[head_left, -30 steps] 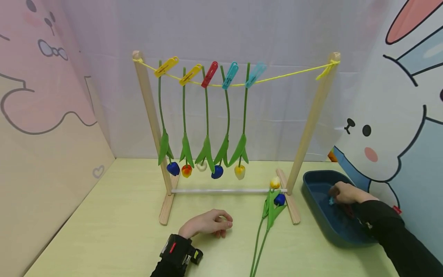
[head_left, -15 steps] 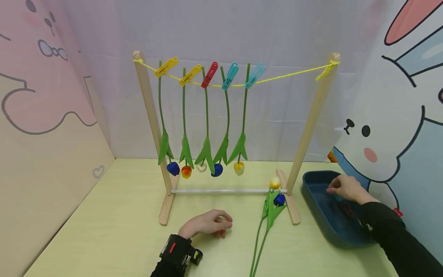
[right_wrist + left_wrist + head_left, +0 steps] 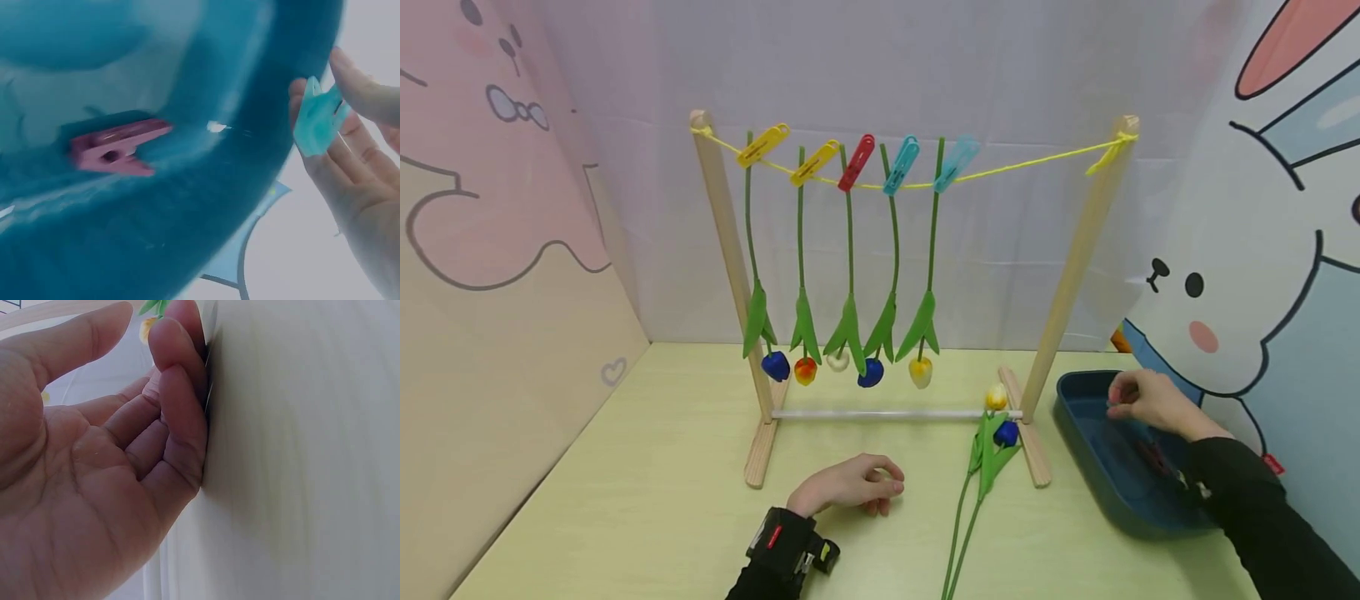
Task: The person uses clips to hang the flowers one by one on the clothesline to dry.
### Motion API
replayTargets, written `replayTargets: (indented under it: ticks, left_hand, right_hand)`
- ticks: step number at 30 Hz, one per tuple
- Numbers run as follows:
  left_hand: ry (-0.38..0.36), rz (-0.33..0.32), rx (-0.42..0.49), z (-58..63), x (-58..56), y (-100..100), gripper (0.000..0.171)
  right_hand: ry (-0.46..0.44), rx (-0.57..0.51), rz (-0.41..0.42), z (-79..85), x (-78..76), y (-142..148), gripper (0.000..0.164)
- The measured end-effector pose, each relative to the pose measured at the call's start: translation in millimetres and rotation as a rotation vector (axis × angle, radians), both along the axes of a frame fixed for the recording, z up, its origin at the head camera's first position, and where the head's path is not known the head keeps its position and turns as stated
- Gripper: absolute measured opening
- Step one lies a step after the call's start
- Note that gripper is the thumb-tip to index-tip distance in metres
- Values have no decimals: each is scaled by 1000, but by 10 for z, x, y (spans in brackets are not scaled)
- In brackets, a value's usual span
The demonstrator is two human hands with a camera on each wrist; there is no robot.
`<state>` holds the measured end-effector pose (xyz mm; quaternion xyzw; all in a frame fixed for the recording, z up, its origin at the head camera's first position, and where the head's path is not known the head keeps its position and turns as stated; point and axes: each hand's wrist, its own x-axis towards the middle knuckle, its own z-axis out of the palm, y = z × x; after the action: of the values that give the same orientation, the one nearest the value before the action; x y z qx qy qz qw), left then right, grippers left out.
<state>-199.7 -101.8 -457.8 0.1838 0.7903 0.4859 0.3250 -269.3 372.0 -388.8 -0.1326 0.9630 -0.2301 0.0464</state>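
My right hand [image 3: 1159, 406] is over the dark blue basin [image 3: 1084, 457], pinching a teal clothespin [image 3: 317, 124] between thumb and fingers. Lower in the basin lies a red clothespin [image 3: 111, 150], apart from the hand. My left hand [image 3: 850, 483] rests on the table with loosely curled fingers and nothing in it. Two artificial tulips lie to its right, one with a yellow head [image 3: 996, 397] and one with a blue head [image 3: 1006, 432]. Several more tulips hang head down from a yellow string [image 3: 1030, 164], clipped by yellow, red [image 3: 856, 163] and blue clothespins.
Two wooden posts carry the string, the left post [image 3: 726, 233] and the right post [image 3: 1084, 250]. A white rod [image 3: 887, 414] joins them low down. The feet, such as the right foot [image 3: 1033, 454], stand on the pale table [image 3: 640, 500].
My right hand has risen from the basin's bottom with the teal clothespin pinched in its fingers. The left hand has stayed still.
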Motion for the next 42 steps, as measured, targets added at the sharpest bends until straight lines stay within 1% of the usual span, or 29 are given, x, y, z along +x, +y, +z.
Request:
replayTargets:
  ticks: [2,4,6,8,10,13,15,17,19,21,23,25,27,29,32,34,36,38,41,42]
  left_hand:
    - [-2,2,0,-3,-1,1,28]
    - [-5,3,3,-5,-3,1,28]
    - [-8,5,3,-7,-2,3,28]
    - [-9,5,2,-12,-2,6,27]
    - [-8,5,2,-22,-4,8,27]
    - [-6,6,3,-43,-12,6,27]
    - [-2,5,2,-55,-20,4,27]
    - [0,4,2,-61,-24,2,27]
    - [2,2,3,-63,-25,3,27]
    - [3,2,6,-63,-23,5,27]
    - [3,5,7,-62,-20,8,27]
    - [2,7,5,-60,-17,10,27]
    - [0,10,2,-59,-16,12,27]
    - [-3,12,2,-58,-14,11,27]
    - [-6,12,5,-54,-15,9,27]
    - [-6,13,10,-54,-15,7,27]
    - [-6,15,10,-53,-17,7,27]
    - [-6,16,8,-52,-15,7,27]
    - [-12,21,8,-48,-9,12,28]
    - [-13,23,8,-47,-7,14,28]
  right_hand:
    - [-33,-56,-9,59,18,11,23]
    - [-53,-98,-16,123,41,16,36]
    - [-64,-123,-9,178,71,11,48]
    - [-50,-119,-12,217,104,-1,55]
    - [-39,-104,-23,240,128,-13,55]
    - [-39,-98,-63,257,161,-33,51]
    - [-37,-126,-86,259,185,-57,48]
    - [-17,-172,-89,252,216,-96,43]
    - [36,-214,-70,231,249,-151,38]
    - [110,-224,-51,208,276,-215,33]
    - [203,-202,-43,189,301,-280,28]
    - [299,-166,-60,180,328,-335,25]
    - [376,-157,-85,184,360,-387,25]
    - [448,-196,-115,186,385,-450,26]
    - [541,-304,-151,181,405,-578,30]
    - [601,-377,-165,164,406,-680,29]
    - [637,-446,-177,139,410,-782,28]
    - [654,-517,-175,115,416,-875,27]
    - [642,-610,-172,90,428,-993,26]
    - [634,-626,-175,85,430,-1024,27]
